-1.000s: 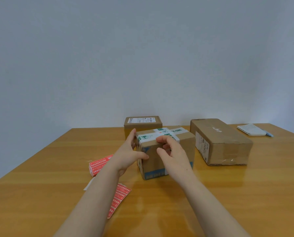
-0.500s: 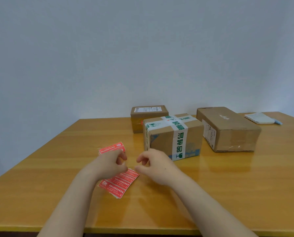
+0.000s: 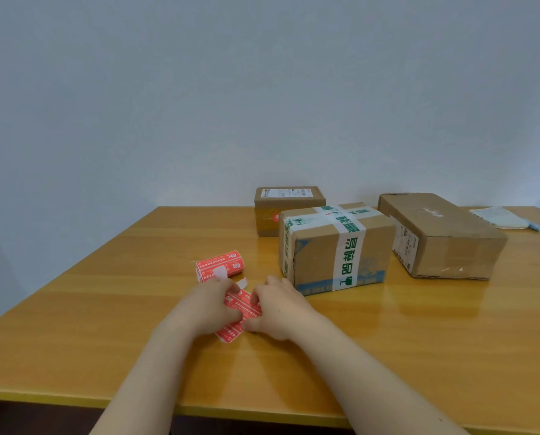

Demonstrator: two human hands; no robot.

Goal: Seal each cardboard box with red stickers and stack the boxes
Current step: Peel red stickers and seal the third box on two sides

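Head view: just below the middle of the frame the left hand point(image 3: 209, 306) and the right hand point(image 3: 278, 309) meet over a strip of red stickers point(image 3: 242, 309) low over the wooden table point(image 3: 105, 293). Both hands are clamped on the strip. The left hand's curled fingers and thumb pinch its left edge and the right hand's pinch its right edge, so only the middle and the lower end show between them. Whether the strip lies flat on the wood or is lifted off it cannot be told.

A small white scrap of backing paper point(image 3: 242, 282) lies just above the hands. Above and to the left of it rests the roll of red stickers point(image 3: 221, 266), on its side.

Right of centre, just beside the right hand's fingertips, stands a cardboard box point(image 3: 319, 252) crossed by white tape with green print. Behind it, toward the wall, sits a smaller box point(image 3: 289, 205) with a white label on top and a small red mark at its front left. Further right, apart from the taped box, lies a long box point(image 3: 441, 233) sealed with clear tape. None of the boxes is stacked.

At the far right edge lies a white pad point(image 3: 494, 216) with a small blue thing point(image 3: 535, 227) beside it
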